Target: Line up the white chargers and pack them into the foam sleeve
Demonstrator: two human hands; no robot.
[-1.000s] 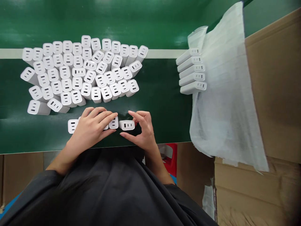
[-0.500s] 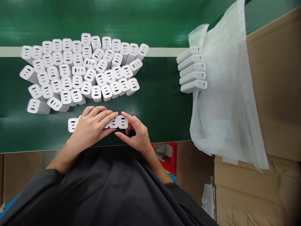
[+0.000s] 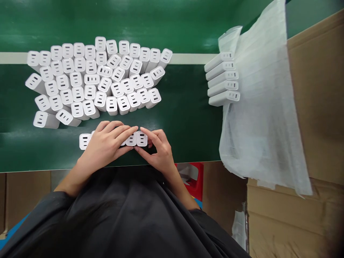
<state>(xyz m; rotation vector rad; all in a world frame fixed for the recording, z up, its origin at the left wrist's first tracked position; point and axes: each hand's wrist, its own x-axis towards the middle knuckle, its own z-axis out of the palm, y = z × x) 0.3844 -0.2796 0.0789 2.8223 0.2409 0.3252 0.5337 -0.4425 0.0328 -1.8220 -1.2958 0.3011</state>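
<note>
A: How far along are we with these white blocks?

B: One short row point(image 3: 131, 139) is lined up near the front edge of the worktop point(image 3: 185, 125), slotted ends up. We see two blocks at its right and one at its left, with a sliver of another beside that; our palm hides the middle, so we can't count them.

A: What are our hands doing?

B: Our left hand point(image 3: 104, 143) lies over the row, fingers along the far side and thumb along the near side, grasping it as far as we can judge. Our right hand point(image 3: 159, 148) has the end block point(image 3: 142, 138) pinched between index finger and thumb, snug against its neighbour.

A: So that row looks nearly straight to us?

B: We'd say so. The visible faces sit close together, and the slots we can see run the same way.

A: And what is left outside it?

B: Most of the blocks. The big cluster point(image 3: 91, 79) stands beyond our hands in uneven ranks, turned various ways. Well off to the right, five blocks point(image 3: 219, 78) form a line of their own at the edge of the white sheet point(image 3: 263, 100). Whether those are finished, we can't tell.
</note>
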